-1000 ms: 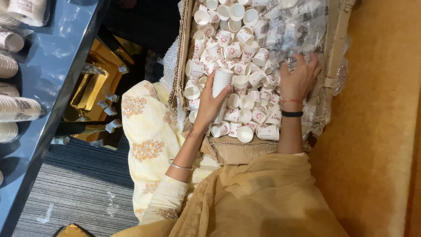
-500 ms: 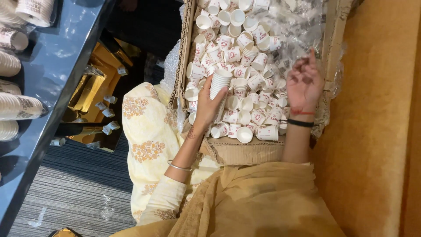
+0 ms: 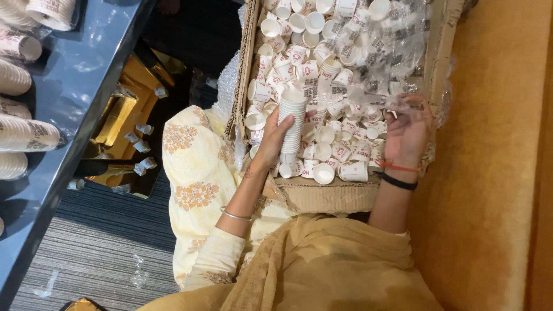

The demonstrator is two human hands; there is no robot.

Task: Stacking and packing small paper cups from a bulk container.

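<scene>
Head view looks straight down on a cardboard box (image 3: 322, 196) resting on the person's lap, filled with loose small white paper cups (image 3: 340, 135) with red print. The left hand (image 3: 275, 141) sits at the box's 8 o'clock side, its fingers (image 3: 286, 120) clamped round a tall nested stack of cups (image 3: 292, 124) that stands upright among the loose ones. The right hand (image 3: 406, 133) is at the box's 4 o'clock side, fingers together, pinching a clear plastic sleeve (image 3: 380, 101) that lies across the cups toward 1 o'clock; it is hard to tell where the film ends. A thin bangle circles the left wrist, a red thread and a black band the right. At 9 o'clock of the picture runs a dark bench (image 3: 75, 98) carrying more stacked cups (image 3: 26, 132) lying on their sides. Between bench and lap, gold-coloured boxes (image 3: 118, 118) sit on the striped carpet (image 3: 98, 253)
</scene>
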